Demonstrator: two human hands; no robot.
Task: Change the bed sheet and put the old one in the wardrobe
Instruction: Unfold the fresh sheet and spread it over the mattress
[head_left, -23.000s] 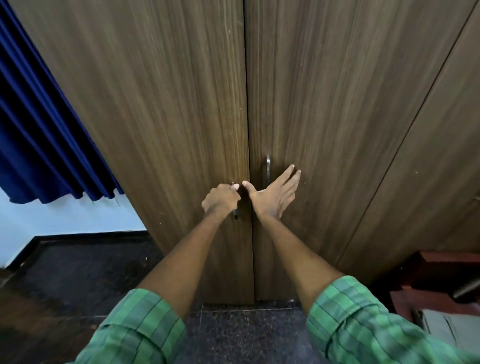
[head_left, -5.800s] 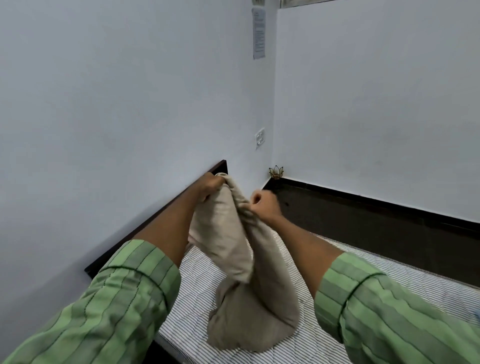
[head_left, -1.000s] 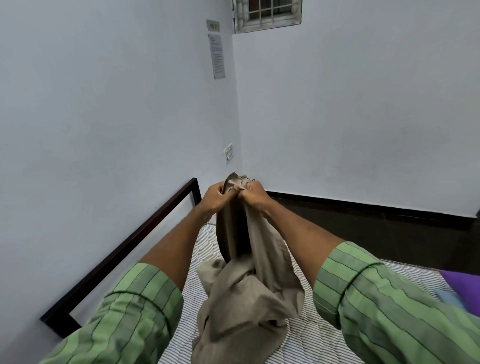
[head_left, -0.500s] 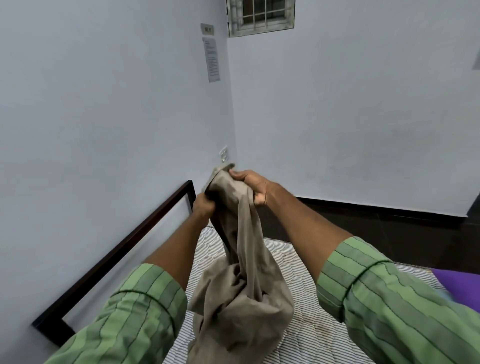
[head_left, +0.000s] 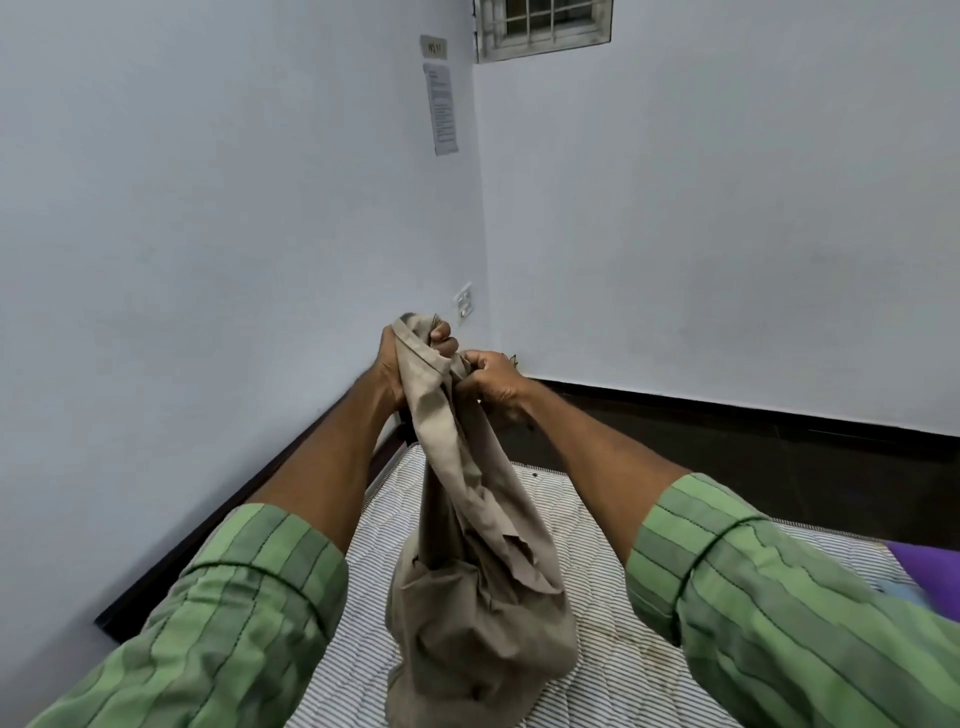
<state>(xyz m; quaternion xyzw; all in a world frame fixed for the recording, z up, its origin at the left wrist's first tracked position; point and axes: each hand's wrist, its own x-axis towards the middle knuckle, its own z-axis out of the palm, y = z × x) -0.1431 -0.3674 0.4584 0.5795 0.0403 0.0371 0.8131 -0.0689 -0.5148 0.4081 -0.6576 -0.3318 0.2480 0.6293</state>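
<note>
A beige bed sheet (head_left: 478, 597) hangs bunched from both my hands, its lower bulk resting on the bare striped mattress (head_left: 613, 665). My left hand (head_left: 400, 364) grips the top hem of the sheet, fingers curled over the fold. My right hand (head_left: 493, 382) pinches the same edge just to the right, close against the left hand. Both hands are raised in front of the room corner.
A dark bed frame rail (head_left: 234, 525) runs along the left wall. A purple cloth (head_left: 930, 566) lies at the right edge of the mattress. Dark floor (head_left: 727, 447) lies beyond the bed. A switch plate (head_left: 464, 304) and a paper notice (head_left: 441, 109) hang on the wall.
My hands have come together again at the sheet's top edge; the right hand dropped from over the fold to pinch beside the left. The view tilted slightly up.
</note>
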